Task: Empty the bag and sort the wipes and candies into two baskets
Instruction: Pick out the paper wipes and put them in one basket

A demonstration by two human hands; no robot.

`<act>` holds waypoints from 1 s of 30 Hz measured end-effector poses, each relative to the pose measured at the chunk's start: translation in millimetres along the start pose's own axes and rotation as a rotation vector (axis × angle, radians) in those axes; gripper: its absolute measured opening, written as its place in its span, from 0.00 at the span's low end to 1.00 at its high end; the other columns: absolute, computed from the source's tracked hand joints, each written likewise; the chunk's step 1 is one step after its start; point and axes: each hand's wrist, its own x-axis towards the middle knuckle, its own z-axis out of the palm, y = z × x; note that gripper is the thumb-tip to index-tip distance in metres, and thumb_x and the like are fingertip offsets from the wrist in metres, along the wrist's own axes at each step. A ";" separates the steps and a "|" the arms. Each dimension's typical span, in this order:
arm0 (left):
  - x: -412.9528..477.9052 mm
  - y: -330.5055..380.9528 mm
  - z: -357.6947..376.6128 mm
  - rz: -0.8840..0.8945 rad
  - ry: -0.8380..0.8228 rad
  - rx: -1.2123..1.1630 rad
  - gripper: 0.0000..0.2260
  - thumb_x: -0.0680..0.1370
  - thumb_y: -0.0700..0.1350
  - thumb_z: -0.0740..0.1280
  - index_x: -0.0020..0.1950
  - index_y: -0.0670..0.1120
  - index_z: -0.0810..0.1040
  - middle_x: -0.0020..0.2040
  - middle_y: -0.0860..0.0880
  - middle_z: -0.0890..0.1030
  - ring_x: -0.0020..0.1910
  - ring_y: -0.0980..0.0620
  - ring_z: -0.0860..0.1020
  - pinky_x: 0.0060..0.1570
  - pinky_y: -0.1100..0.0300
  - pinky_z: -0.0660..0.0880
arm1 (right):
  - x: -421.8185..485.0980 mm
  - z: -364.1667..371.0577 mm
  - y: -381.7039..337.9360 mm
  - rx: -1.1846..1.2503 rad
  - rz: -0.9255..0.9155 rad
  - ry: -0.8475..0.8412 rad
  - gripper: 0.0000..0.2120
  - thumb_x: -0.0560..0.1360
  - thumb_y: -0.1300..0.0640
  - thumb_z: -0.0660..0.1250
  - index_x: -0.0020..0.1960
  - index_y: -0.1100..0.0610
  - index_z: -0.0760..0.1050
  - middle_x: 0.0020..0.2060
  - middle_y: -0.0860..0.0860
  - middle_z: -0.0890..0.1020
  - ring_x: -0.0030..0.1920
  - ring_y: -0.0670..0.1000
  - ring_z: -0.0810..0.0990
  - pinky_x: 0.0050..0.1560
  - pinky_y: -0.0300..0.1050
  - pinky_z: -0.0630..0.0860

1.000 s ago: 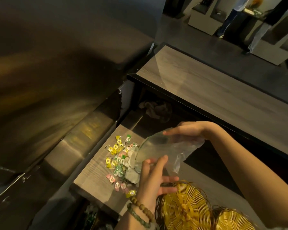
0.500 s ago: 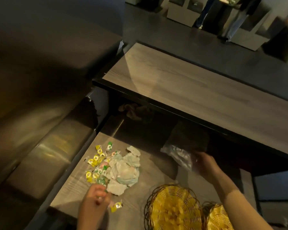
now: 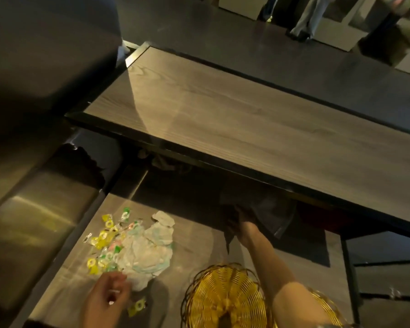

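We count two gold wicker baskets at the near edge of the lower table (image 3: 199, 245): the larger basket (image 3: 223, 297) in full view, the second basket (image 3: 327, 311) mostly hidden behind our right forearm. Both look empty, though the second shows too little to be sure. One heap lies on the lower table to the left: a crumpled pile of pale wipes (image 3: 149, 252), too tangled to count, and beside it the scattered candies (image 3: 104, 242) in yellow, green and pink wrappers, well over a dozen. One yellow candy (image 3: 137, 308) sits apart, just below our left hand (image 3: 107, 301).

The left hand hovers at the near edge of the heap with fingers curled loosely; we cannot tell whether it pinches anything. The right hand (image 3: 243, 223) reaches into the shadow under the upper table (image 3: 246, 119) and grips the clear plastic bag (image 3: 272, 218), which hangs dark and limp there.

Half a second ago the bag was crumpled and bright beside the right hand; now it is further under the tabletop. The left hand has edged up to the pile.
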 end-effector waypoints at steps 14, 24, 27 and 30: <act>29.6 1.6 7.8 0.030 -0.028 0.396 0.21 0.72 0.46 0.71 0.63 0.47 0.70 0.56 0.44 0.75 0.50 0.43 0.77 0.52 0.46 0.77 | -99.9 111.4 105.6 -1.402 -0.653 -0.406 0.30 0.70 0.43 0.68 0.68 0.50 0.64 0.62 0.54 0.67 0.60 0.55 0.71 0.62 0.48 0.69; 27.1 0.1 8.5 0.167 -0.137 0.696 0.27 0.75 0.52 0.66 0.70 0.53 0.58 0.67 0.48 0.66 0.59 0.46 0.75 0.55 0.47 0.77 | -84.2 92.5 105.2 -1.083 -0.642 -0.361 0.18 0.71 0.47 0.68 0.59 0.52 0.73 0.55 0.52 0.78 0.54 0.50 0.76 0.57 0.49 0.73; 27.5 8.4 14.1 0.324 -0.186 0.881 0.33 0.74 0.56 0.66 0.73 0.56 0.52 0.71 0.47 0.60 0.65 0.48 0.69 0.55 0.52 0.77 | -87.7 85.4 96.4 -0.732 -0.394 -0.323 0.16 0.74 0.55 0.67 0.61 0.54 0.71 0.55 0.55 0.80 0.53 0.54 0.79 0.56 0.57 0.77; 29.8 12.6 22.7 0.378 -0.284 1.078 0.30 0.75 0.49 0.67 0.72 0.57 0.55 0.71 0.46 0.61 0.65 0.45 0.67 0.52 0.53 0.77 | -86.8 73.7 88.4 -0.466 -0.159 -0.358 0.16 0.75 0.56 0.65 0.61 0.58 0.71 0.53 0.57 0.80 0.52 0.56 0.80 0.53 0.53 0.77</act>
